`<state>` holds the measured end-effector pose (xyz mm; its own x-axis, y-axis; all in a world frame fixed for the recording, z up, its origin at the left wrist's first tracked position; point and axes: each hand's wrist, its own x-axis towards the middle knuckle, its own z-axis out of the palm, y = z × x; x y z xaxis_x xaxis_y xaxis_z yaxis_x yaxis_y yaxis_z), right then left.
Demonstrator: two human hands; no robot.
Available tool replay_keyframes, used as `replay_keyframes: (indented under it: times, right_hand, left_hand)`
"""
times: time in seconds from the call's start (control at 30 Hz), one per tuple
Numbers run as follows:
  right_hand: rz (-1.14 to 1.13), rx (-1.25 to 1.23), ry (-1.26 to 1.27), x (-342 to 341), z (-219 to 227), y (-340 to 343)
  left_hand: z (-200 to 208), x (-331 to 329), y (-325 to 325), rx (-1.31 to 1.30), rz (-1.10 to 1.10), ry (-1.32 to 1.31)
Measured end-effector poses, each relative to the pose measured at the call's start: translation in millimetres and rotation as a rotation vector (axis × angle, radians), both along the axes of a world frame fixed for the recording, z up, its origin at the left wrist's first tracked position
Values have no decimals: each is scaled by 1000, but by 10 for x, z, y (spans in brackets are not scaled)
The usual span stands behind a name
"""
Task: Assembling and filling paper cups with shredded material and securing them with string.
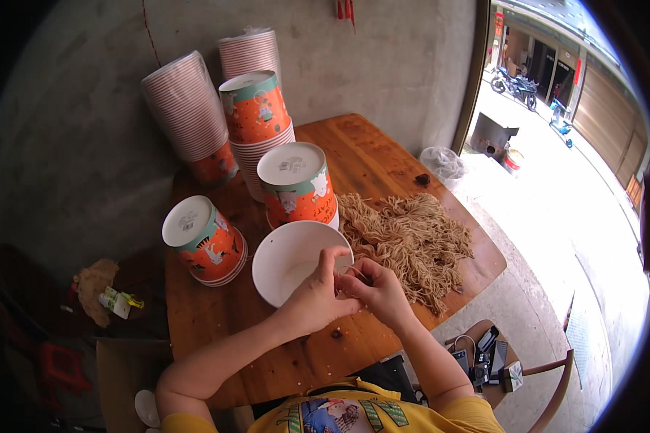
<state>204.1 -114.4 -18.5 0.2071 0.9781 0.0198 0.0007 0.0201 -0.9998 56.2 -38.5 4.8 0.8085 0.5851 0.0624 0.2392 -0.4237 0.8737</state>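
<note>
A white paper bucket [271, 268], its open mouth toward me, rests on the wooden table in front of me. My left hand [316, 297] is at its right rim, index finger raised and bent, the other fingers curled. Close against it, my right hand [380, 294] pinches with thumb and forefinger. Something thin, perhaps a strand, shows between the hands, too small to make out. Right of the bucket lies a loose heap of tan cords [412, 245]. Just behind the bucket stands an upturned orange and green printed paper bucket [300, 195] on a short stack.
A short stack of upturned printed buckets [209, 249] stands left. Taller bucket stacks [188, 108] rise by the wall. The wooden table [365, 148] has a rounded right corner. A chair [495, 386] holding small devices is at lower right, a cardboard box [126, 375] at lower left.
</note>
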Motion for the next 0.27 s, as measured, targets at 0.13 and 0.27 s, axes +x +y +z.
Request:
replay_keyframes:
  times: [0.13,0.27]
  right_hand:
    - [2,34,-31,32,-59,8]
    - [11,-11,-13,46,-72,-3]
  left_hand:
    - [7,6,24,22,19,-15]
    - [48,-40,149,-288,-19,43]
